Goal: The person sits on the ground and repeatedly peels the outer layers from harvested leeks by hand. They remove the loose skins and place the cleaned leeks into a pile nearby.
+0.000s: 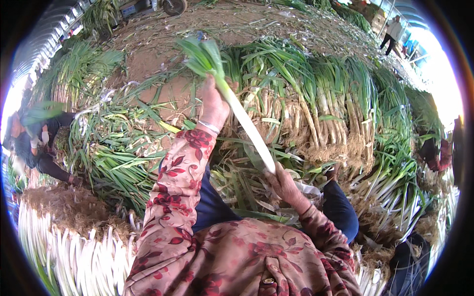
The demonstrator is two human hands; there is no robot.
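Note:
A long white-stemmed leek or Chinese green onion (pixel 247 120) slants across the middle of the head view, its green leaves at the upper left. My left hand (pixel 216 100) is closed around it just below the leaves. At the lower, root end, the fingers of my right hand (pixel 285 184) grip the stalk; these fingers partly hide its tip. Beyond my hands stand unpeeled stalks (pixel 326 118) with brown, dry outer skins and bushy roots. Stripped leaves and peelings (pixel 240 185) cover the ground between my legs.
White stalks (pixel 81 255) are stacked at the lower left, their brown roots (pixel 70 207) towards me. Loose green leaves (pixel 118 166) lie to the left. A co-worker (pixel 37 140) sits at the far left. Another person (pixel 392 33) stands at the back right. A wheel (pixel 174 6) shows at the top.

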